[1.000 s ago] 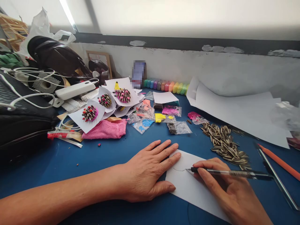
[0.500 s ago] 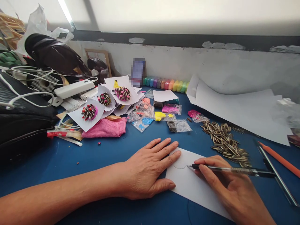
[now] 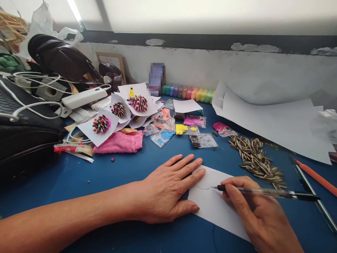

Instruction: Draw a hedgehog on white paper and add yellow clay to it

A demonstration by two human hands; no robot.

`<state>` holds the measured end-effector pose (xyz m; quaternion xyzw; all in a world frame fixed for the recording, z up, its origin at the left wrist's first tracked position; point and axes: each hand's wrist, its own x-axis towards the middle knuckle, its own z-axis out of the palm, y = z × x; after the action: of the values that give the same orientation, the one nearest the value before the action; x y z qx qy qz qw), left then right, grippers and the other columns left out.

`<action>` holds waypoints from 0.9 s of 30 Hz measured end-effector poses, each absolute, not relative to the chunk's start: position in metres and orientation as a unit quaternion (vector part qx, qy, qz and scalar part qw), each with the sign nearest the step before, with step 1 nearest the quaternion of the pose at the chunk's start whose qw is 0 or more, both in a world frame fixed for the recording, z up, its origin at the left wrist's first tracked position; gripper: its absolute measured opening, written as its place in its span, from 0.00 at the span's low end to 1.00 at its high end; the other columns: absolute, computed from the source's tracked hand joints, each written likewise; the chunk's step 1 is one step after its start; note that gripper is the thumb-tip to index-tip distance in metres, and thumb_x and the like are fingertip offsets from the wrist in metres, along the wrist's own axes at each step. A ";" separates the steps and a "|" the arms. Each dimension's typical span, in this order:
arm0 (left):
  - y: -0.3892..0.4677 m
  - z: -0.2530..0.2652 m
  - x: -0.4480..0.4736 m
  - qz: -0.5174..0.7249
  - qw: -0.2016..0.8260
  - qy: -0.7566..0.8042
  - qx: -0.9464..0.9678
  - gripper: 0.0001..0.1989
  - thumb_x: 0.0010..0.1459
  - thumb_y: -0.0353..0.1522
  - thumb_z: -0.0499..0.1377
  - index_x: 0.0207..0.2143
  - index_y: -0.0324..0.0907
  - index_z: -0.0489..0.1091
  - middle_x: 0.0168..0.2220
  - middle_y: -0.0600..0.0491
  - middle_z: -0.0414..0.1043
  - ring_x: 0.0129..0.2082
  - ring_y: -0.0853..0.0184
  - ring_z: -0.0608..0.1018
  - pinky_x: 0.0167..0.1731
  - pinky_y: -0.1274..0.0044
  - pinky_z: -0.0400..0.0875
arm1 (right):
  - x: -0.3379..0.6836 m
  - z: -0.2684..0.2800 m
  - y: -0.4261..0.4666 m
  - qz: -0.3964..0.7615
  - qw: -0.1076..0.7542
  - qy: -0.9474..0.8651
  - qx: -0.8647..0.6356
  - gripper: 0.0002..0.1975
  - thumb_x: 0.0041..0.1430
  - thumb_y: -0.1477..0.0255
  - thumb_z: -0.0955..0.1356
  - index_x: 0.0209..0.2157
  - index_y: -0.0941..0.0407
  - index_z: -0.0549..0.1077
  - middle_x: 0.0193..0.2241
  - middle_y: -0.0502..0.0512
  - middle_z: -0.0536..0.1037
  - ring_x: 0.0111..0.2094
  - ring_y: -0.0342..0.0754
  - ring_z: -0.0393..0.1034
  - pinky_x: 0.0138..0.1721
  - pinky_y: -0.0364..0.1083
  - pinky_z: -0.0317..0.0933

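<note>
My left hand [image 3: 171, 191] lies flat with fingers spread, its fingertips and thumb tip resting on the left end of a white sheet of paper [image 3: 216, 209]. In my right hand [image 3: 260, 207] is a black pen [image 3: 263, 191] with a clear barrel, gripped between thumb and fingers. The pen's tip touches the paper at the right end of a thin, wavy line [image 3: 204, 188]. Part of the paper's right side is hidden under my right hand.
Sunflower seeds [image 3: 258, 161] lie in a heap beyond my right hand. An orange pencil-like stick [image 3: 316, 177] is at the right. Bags of coloured clay [image 3: 162, 138], a pink cloth [image 3: 118, 142] and seed-covered clay figures [image 3: 101, 123] on paper sit further back. A black bag [image 3: 28, 130] stands left.
The view has shifted slightly, moving things a little to the right in the picture. My left hand stays on the paper; my right hand still holds the pen at the line.
</note>
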<state>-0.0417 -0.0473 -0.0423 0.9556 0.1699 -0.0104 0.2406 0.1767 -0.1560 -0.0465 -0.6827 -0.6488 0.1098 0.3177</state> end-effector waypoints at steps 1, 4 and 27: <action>-0.047 -0.042 -0.042 -0.011 0.240 0.170 0.956 0.38 0.68 0.50 0.48 0.71 0.39 0.41 0.72 0.47 0.30 0.72 0.58 0.36 0.69 0.62 0.31 | 0.177 -0.047 -0.155 0.112 0.322 -0.644 -0.685 0.14 0.66 0.61 0.63 0.31 0.50 0.76 0.31 0.48 0.80 0.31 0.44 0.75 0.31 0.43 0.68; -0.047 -0.042 -0.042 -0.015 0.241 0.170 0.955 0.38 0.68 0.50 0.48 0.71 0.39 0.41 0.72 0.47 0.30 0.72 0.59 0.36 0.69 0.63 0.31 | 0.177 -0.047 -0.153 0.122 0.322 -0.649 -0.678 0.14 0.66 0.62 0.63 0.31 0.49 0.77 0.30 0.48 0.80 0.31 0.44 0.75 0.31 0.42 0.68; -0.048 -0.043 -0.043 0.011 0.237 0.167 0.957 0.38 0.68 0.50 0.48 0.71 0.39 0.44 0.72 0.45 0.33 0.72 0.57 0.39 0.69 0.62 0.34 | 0.175 -0.043 -0.150 0.137 0.326 -0.588 -0.728 0.18 0.62 0.55 0.64 0.29 0.51 0.78 0.31 0.52 0.82 0.31 0.48 0.77 0.29 0.45 0.68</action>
<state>-0.0428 -0.0477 -0.0433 0.9571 0.1666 0.0110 0.2368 0.1753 -0.1504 -0.0435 -0.7279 -0.5876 0.1365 0.3262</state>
